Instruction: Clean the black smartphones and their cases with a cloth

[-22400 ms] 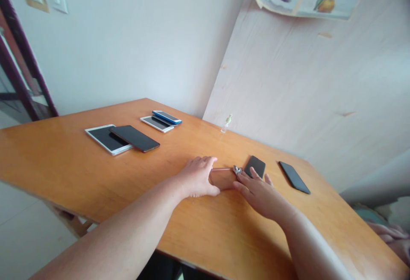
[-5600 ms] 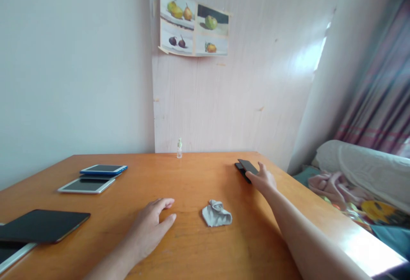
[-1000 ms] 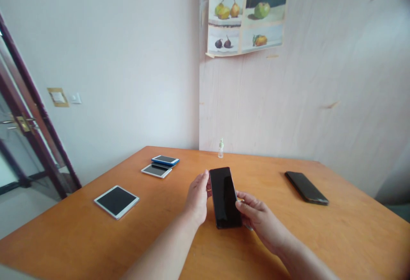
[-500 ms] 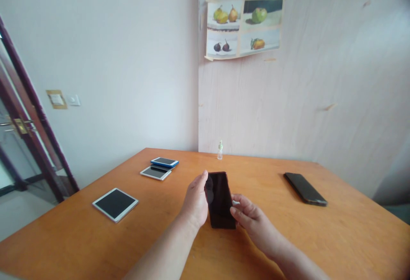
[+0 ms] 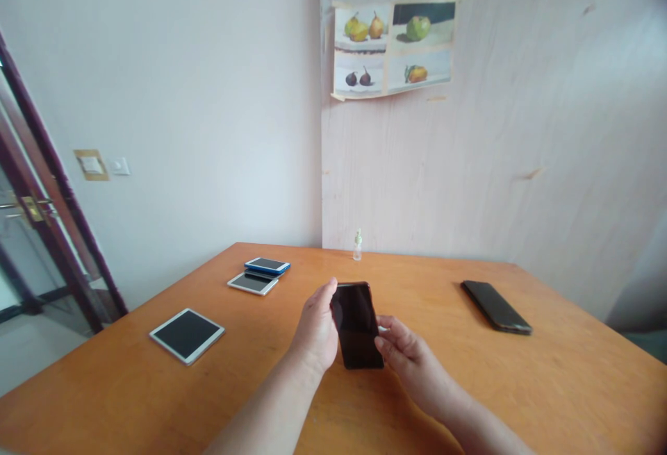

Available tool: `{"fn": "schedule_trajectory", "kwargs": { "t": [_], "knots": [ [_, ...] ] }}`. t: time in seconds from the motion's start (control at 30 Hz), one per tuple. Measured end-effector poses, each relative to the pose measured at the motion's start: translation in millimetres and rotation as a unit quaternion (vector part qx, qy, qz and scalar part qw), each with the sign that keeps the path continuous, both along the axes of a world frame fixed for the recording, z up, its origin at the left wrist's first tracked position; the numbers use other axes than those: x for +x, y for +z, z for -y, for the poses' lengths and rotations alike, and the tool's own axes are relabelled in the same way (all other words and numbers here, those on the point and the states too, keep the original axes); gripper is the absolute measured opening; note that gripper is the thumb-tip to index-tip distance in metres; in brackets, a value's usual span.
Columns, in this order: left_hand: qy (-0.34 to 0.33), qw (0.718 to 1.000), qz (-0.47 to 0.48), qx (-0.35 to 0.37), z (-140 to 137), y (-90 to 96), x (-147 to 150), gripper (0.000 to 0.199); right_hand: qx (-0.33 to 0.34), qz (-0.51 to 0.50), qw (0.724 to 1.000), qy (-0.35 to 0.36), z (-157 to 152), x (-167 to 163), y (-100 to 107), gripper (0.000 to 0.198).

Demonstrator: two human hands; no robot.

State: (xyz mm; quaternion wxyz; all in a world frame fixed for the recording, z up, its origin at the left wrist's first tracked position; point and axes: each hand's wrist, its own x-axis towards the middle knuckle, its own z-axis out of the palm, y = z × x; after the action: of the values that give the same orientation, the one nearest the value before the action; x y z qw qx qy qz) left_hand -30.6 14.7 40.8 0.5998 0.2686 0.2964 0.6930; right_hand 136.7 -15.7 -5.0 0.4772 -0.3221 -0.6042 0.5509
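Observation:
A dark smartphone (image 5: 358, 330) is held upright-long in front of me, its black screen facing me and tilted back. My left hand (image 5: 319, 326) grips its left edge, the thumb along the side near the top corner and the other fingers hidden behind. On the lower right edge, my right hand (image 5: 409, 352) is closed with thumb and index finger at the phone's side. Something small and whitish shows between those fingers, too little of it to name. The phone is above the wooden table (image 5: 271, 385).
At the left lies a white tablet (image 5: 187, 335). Behind it, a blue-edged device (image 5: 267, 265) rests partly on another white tablet (image 5: 253, 282). A small clear spray bottle (image 5: 357, 246) stands at the far edge. On the right lies a black phone-like device (image 5: 495, 307).
The phone's top has tipped slightly, and the reflection on its screen has shifted. Both hands keep nearly the same place and grip. The view has moved very slightly.

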Motion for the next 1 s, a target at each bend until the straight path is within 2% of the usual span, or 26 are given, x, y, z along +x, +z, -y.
{"fn": "schedule_trajectory", "kwargs": {
  "t": [0.1,0.23,0.4,0.5,0.67,0.83,1.0],
  "knots": [
    [-0.012,1.0,0.006,-0.017,1.0,1.4,0.6,0.028,0.02,0.019,1.0,-0.005,0.0,0.3,-0.3,0.034],
    [0.016,0.999,0.0,-0.032,1.2,-0.2,2.0,0.03,0.029,0.014,0.999,0.013,2.6,-3.3,5.8,0.034],
    [0.056,0.992,-0.094,0.058,12.5,2.0,6.6,0.03,0.026,-0.006,0.999,0.024,7.8,-3.4,18.5,0.039],
    [0.038,0.984,-0.158,0.074,23.3,5.2,12.2,0.036,0.024,-0.01,1.0,-0.009,10.9,3.4,23.4,0.043],
    [0.016,0.964,-0.246,0.097,32.7,5.7,20.0,0.041,0.031,0.027,0.991,-0.127,15.8,15.8,33.3,0.044],
    [-0.001,0.955,-0.277,0.11,35.9,5.3,21.9,0.041,0.061,0.076,0.988,-0.118,17.6,18.1,42.4,0.037],
    [-0.005,0.952,-0.285,0.114,37.0,7.0,22.1,0.041,0.088,0.082,0.986,-0.117,16.2,17.6,43.5,0.034]
  ]
}}
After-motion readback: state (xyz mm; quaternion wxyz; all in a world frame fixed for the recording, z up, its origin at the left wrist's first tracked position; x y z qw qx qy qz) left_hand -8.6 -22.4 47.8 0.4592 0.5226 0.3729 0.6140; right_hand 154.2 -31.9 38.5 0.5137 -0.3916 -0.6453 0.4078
